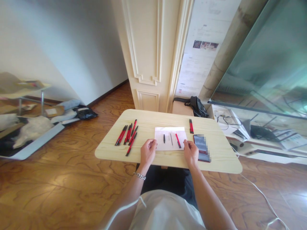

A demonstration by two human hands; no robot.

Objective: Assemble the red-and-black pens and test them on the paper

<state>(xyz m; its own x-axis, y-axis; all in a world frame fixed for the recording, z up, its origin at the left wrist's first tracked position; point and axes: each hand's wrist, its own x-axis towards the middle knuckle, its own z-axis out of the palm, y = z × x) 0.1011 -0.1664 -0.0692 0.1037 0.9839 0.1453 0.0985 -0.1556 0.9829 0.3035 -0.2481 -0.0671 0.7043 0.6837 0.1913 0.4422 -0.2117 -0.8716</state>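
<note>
Wood-patterned floor (72, 185) extends around your pale surface (223, 143), which has rounded corners and stands before a cream panel (145, 35) with raised moulding. Beside that panel, a printed poster (203, 60) is fixed upright, and a black bag (198, 107) lies beyond the surface's far edge.

Your white sheet of paper (160, 146) lies near the middle of the surface, toward your side. Three pieces rest on it, apart from one another: a short black piece (164, 138) on the left, a thin dark rod (171, 139) in the middle and a red tube (177, 139) with a dark lower end on the right. Faint print shows between the first two.

Your left hand (148, 152) is at the left edge of the paper, its grip closed, thumb and fingers together on that edge. Your right hand (191, 154) mirrors it at the right edge, grip likewise closed on the paper. Neither touches the three pieces. A metal bracelet (139, 175) circles your left wrist.

Left of the paper, a loose group of red-and-black pens (127, 134) lies slanted. Two further pens (191, 126) lie side by side beyond your right hand. Just beside that hand are dark flat devices (199, 143), partly pixelated.
</note>
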